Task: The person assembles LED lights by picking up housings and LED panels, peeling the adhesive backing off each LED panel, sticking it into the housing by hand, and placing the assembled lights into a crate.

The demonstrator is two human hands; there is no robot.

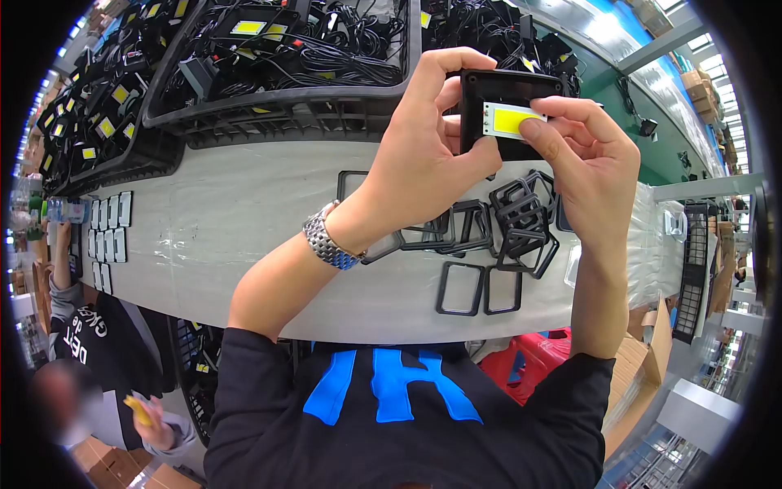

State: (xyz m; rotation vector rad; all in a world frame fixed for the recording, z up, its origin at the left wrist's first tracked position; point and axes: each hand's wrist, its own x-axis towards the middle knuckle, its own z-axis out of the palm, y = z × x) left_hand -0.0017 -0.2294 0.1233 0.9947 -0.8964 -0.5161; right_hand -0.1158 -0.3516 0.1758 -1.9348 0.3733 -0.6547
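Note:
My left hand (428,134), a metal-band watch on its wrist, grips a black rectangular lamp housing (521,85) by its left side. A white LED plate (489,120) with a yellow light area lies in front of the housing's open face. My right hand (590,151) pinches the right end of that plate, thumb on the yellow area and index finger at its upper edge. Whether the plate is seated in the housing I cannot tell. Below my hands, black rectangular frames (521,220) lie in a loose pile on the table, with two more frames (460,288) side by side nearer me.
Black crates (277,102) full of cabled lamps line the far side of the white table (244,204). Pale rectangular panels (109,228) lie in rows at the left end. A co-worker (98,350) stands at left, holding something yellow. A red stool (529,367) is beside me.

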